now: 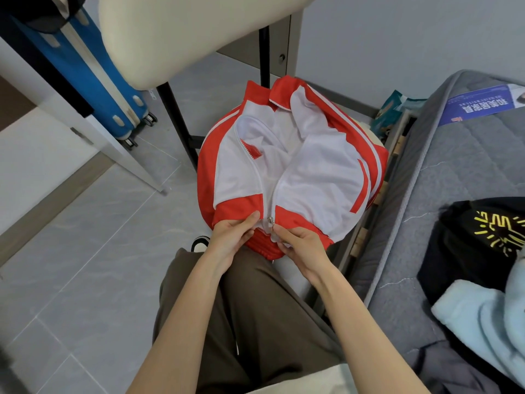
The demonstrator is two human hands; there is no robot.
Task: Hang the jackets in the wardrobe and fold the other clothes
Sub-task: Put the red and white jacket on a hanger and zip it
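Jacket (289, 155), red and white: location?

B: Front side up on a pale seat (368, 131), of which only the edge shows. It lies just ahead of the person's knees, between the black chair frame (174, 118) and the bed (454, 194). The collar points away from the person.

A: Left grip?

B: Left hand (231, 237): thumb and fingers pressed together on the red hem, pinching it just left of the zipper slider (270, 220), which sits at the hem.

A: Right grip?

B: Right hand (302, 245): fingers curled, pinching the hem just right of the slider. The two hands are nearly touching.

A: Count.

B: Jacket, one. Hands, two, both on it. Garments on the bed, two, touching each other: one black top (468, 245) with yellow print and one pale blue fleece (483, 322). Leaflet (483, 102), one, at the bed's far end. Blue suitcase (85, 81), one, well apart at the left.
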